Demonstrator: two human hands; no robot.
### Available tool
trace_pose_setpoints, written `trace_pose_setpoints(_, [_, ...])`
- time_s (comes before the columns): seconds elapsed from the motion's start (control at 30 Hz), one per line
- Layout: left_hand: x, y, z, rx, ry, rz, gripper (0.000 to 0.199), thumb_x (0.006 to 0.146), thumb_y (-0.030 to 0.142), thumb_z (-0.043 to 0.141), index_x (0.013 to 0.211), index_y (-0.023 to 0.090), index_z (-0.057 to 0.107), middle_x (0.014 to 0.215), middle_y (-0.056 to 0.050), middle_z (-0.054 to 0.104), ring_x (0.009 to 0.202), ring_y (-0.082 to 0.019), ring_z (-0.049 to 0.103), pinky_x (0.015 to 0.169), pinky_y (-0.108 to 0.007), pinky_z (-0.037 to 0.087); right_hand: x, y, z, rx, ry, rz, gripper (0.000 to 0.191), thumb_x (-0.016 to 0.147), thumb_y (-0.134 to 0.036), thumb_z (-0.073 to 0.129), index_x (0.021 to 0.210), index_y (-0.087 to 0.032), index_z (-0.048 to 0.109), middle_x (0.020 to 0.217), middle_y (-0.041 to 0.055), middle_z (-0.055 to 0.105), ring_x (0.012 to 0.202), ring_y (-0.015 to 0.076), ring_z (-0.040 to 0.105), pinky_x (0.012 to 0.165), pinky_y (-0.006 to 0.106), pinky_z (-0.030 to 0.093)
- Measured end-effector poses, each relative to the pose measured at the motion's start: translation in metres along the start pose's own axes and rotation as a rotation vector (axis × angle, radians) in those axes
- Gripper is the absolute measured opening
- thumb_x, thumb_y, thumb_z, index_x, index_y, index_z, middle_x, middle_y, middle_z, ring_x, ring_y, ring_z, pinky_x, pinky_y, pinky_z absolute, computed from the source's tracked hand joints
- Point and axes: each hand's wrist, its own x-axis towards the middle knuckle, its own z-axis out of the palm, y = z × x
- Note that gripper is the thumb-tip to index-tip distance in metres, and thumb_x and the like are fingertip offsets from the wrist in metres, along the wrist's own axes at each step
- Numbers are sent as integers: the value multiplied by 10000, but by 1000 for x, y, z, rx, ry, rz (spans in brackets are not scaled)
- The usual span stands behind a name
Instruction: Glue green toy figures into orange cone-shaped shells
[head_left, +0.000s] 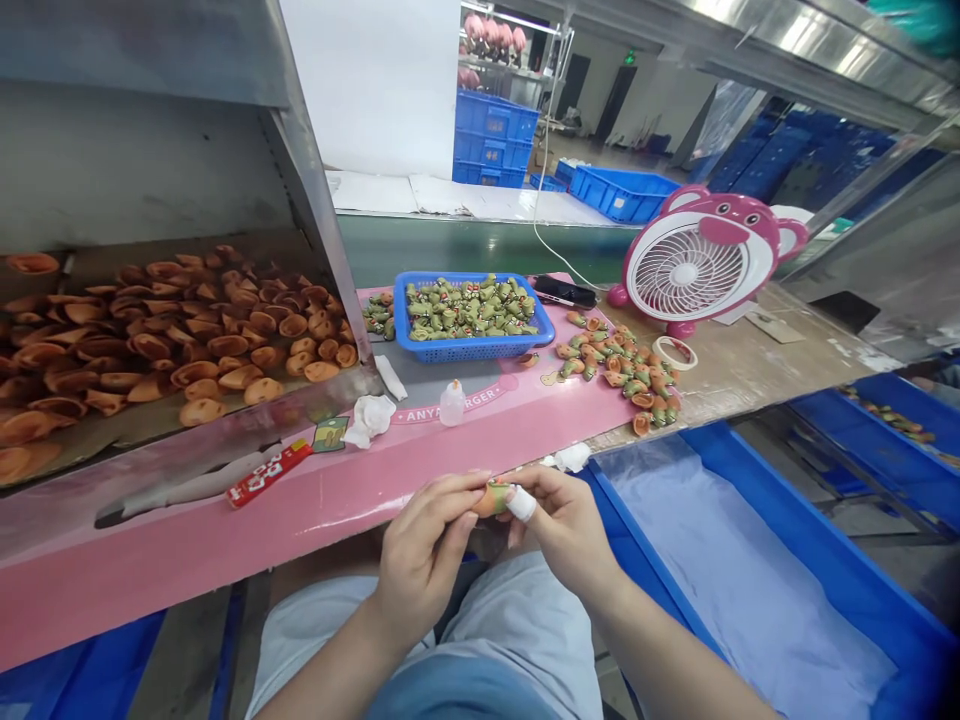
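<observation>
Over the front edge of the pink mat, my left hand [424, 550] pinches the orange end of a small orange-and-green figurine [491, 498]. My right hand [570, 530], with white tape round its thumb, grips the green end; the fingers partly hide the piece. Similar finished-looking pieces lie in a loose pile [626, 365] to the right. A blue basket [472, 350] beyond my hands holds many small green figures [469, 310]. Between the basket and my hands stands a small clear bottle [452, 405] with an orange tip.
Orange hollow shells [202, 335] fill a metal-sided booth at left. A pink bear-shaped fan [694, 265] stands at the back right, near a black phone [564, 292]. Crumpled tissue [370, 418] and a red packet [270, 473] lie on the mat. A lined blue bin [750, 580] is below right.
</observation>
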Motion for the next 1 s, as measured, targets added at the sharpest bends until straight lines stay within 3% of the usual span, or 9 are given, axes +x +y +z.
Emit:
trace_pose_setpoints(0.07, [3,5,0,-39,17,-79,205,795,116,446,938,208,561,1031,-39,574,974,-153,509,847,-269,393,-2,0,-4,-126,-4,-103,205,785,-324,535,874,-143,576,651,25,582,458,102,527,432,205,442])
trace_pose_setpoints(0.23, [11,15,-3,-326,16,-550,168,817,254,444,832,164,585,887,-40,634,785,-143,587,711,-231,462,-4,-2,-19,-645,-135,-561,294,785,-224,554,1075,-204,508,867,52,585,727,141,552,638,243,462])
trace_pose_setpoints(0.3, [14,17,-3,-413,4,-661,179,795,285,479,815,151,595,835,-37,649,716,-142,600,669,-227,478,-4,-3,-22,-743,-143,-622,258,796,-213,540,1053,-203,513,856,47,593,734,137,554,632,229,457])
trace_pose_setpoints(0.5, [15,23,-2,-538,39,-792,325,710,271,588,1016,164,561,883,-38,652,813,-171,597,692,-242,499,-7,-6,-20,-744,-110,-532,174,805,-240,517,969,-182,532,791,37,602,667,128,555,585,220,447])
trace_pose_setpoints(0.67, [10,21,-2,-562,-13,-773,391,691,220,609,1069,161,526,966,-49,626,886,-168,571,726,-239,490,-9,-8,-18,-607,-114,-373,168,790,-206,518,955,-183,537,796,24,593,619,111,550,563,211,447])
trace_pose_setpoints(1.0, [5,23,2,-470,-19,-727,336,728,238,575,1056,186,523,937,-38,622,843,-168,579,697,-238,496,-13,-11,-14,-542,-98,-307,184,777,-167,503,958,-173,540,795,32,605,604,118,569,555,214,474])
